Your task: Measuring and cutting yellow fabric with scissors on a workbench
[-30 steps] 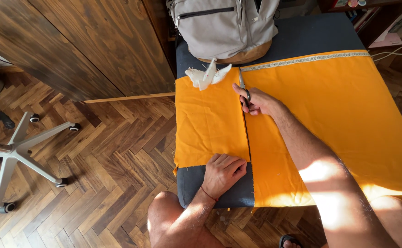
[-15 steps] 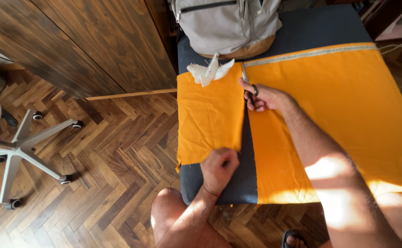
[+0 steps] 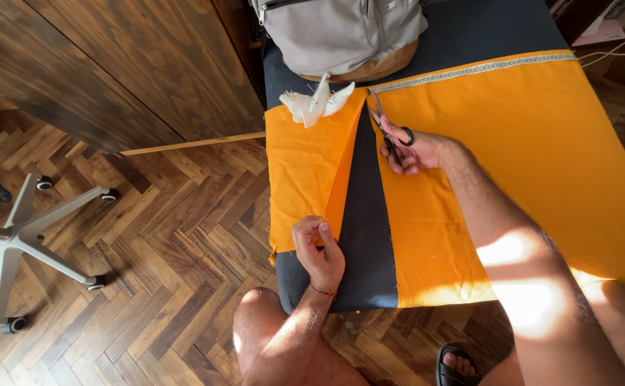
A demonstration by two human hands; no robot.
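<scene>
We cut the orange fabric, which lies spread over the dark padded desk and is parted almost to its far edge. The right hand holds the black-handled scissors with its fingers closed through the handle loops; the blades point far, at the pale woven trim band that runs along the far edge. We cannot tell whether the blades are apart or together. The left hand pinches the near edge of the narrow cut strip between thumb and fingers, drawn to the left so that a wedge of bare desk shows between strip and main piece. To do this step well, in our judgement, we keep the strip lightly taut and flat, hold the lower blade against the desk, and take short strokes through the thicker trim, in line with the cut. A crumpled white scrap lies on the strip's far end, near the blades; we keep it clear of the blades. A grey backpack stands at the far end of the desk, and an office chair base stands on the herringbone floor to the left.
</scene>
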